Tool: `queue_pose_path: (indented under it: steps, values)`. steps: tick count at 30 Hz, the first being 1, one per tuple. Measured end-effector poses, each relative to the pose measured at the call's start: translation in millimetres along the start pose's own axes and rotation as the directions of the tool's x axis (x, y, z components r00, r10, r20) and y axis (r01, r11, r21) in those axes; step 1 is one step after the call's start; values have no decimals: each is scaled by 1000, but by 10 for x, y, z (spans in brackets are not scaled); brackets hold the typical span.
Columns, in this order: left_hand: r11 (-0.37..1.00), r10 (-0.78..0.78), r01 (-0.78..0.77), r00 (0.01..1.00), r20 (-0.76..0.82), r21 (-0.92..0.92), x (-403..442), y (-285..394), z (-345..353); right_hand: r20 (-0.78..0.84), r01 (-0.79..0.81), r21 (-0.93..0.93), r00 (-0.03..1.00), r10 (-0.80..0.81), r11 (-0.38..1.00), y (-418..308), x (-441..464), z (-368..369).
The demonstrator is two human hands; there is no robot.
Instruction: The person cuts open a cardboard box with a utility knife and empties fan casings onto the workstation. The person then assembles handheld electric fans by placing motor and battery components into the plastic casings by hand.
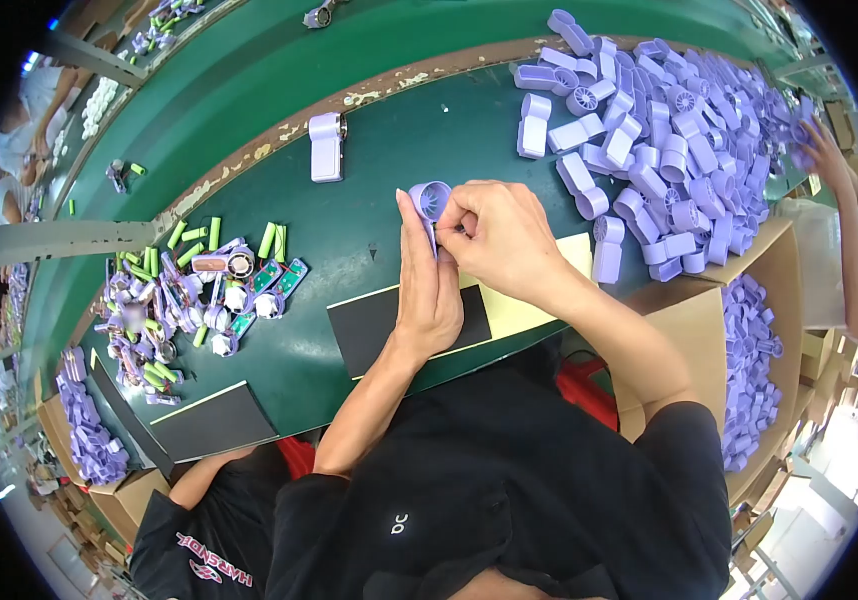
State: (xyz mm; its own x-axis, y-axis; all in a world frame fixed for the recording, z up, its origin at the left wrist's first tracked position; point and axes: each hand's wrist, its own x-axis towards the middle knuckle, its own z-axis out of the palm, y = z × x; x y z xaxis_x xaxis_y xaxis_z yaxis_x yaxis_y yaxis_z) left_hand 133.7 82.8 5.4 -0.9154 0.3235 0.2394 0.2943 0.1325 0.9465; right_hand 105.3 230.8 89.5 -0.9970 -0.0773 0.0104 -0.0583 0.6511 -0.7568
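A light-purple plastic fan housing (432, 199), with a round vented end, is held upright over the table in front of me. My left hand (427, 295) grips it from the left, fingers long and pressed along its side. At its right edge, my right hand (504, 235) is closed in a pinch, the fingertips against the housing. Whatever lies between those fingertips is too hidden to name. Below my hands are a black mat (374, 335) and a yellow sheet (524, 315). Beyond them stands a partly assembled purple fan (327, 148).
A big heap of purple housings (664, 150) covers the table's right side, above a cardboard box (684, 350) of more. Left lie fan parts with green batteries (154, 263). Co-workers sit at left; another person's arm (839, 180) reaches in at right.
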Motion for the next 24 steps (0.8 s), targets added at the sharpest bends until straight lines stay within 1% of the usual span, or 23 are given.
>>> queue_pose_path:
  steps: [1,2,4,5,6,8,9,10,11,12,15,16,19,21,23,24]
  values:
    - [999,26,-25,999,-24,41,-3,-10,28,-40,40,-52,998,-42,998,24,-15,44]
    - [998,5,-3,999,-39,67,-10,-12,33,-80,78,-108,993,-87,991,31,-16,49]
    - [992,-38,46,997,-71,116,-48,-6,40,-201,70,-141,975,-98,988,18,7,-33]
    - [995,-71,75,995,-65,64,-44,42,36,-253,67,-157,962,-106,985,21,26,-61]
    - [994,-106,107,992,-63,13,-30,135,26,-148,13,-114,988,-30,993,75,44,-71]
    - [980,-192,186,978,-79,-72,-39,174,52,46,-32,115,999,27,993,156,87,-166]
    - [971,-191,178,979,-73,-160,-53,221,52,148,-75,225,988,42,972,211,90,-207]
    - [954,-190,168,979,-71,-249,-49,305,44,193,-88,367,981,16,926,295,99,-232]
    - [928,-195,160,978,-74,-337,-63,368,30,167,-90,478,986,10,874,304,96,-305]
    - [902,-215,169,974,-76,-396,-60,376,2,132,-79,474,991,18,877,305,93,-413]
    - [903,-201,169,979,-39,-394,-51,407,-88,40,-35,484,999,18,875,520,110,-565]
    - [917,-182,149,982,-55,-370,-54,399,-76,73,-88,489,996,59,868,565,96,-590]
    - [915,-177,148,983,-44,-376,-9,482,-76,175,-166,491,981,90,855,693,18,-490]
    - [944,-159,130,985,-73,-303,5,429,-75,224,-179,491,972,75,853,631,-41,-442]
    - [949,-163,131,983,-90,-286,0,377,-90,265,-177,501,963,45,847,616,-70,-385]
    - [940,-176,140,980,-91,-310,-6,359,-94,268,-167,497,963,32,852,627,-80,-364]
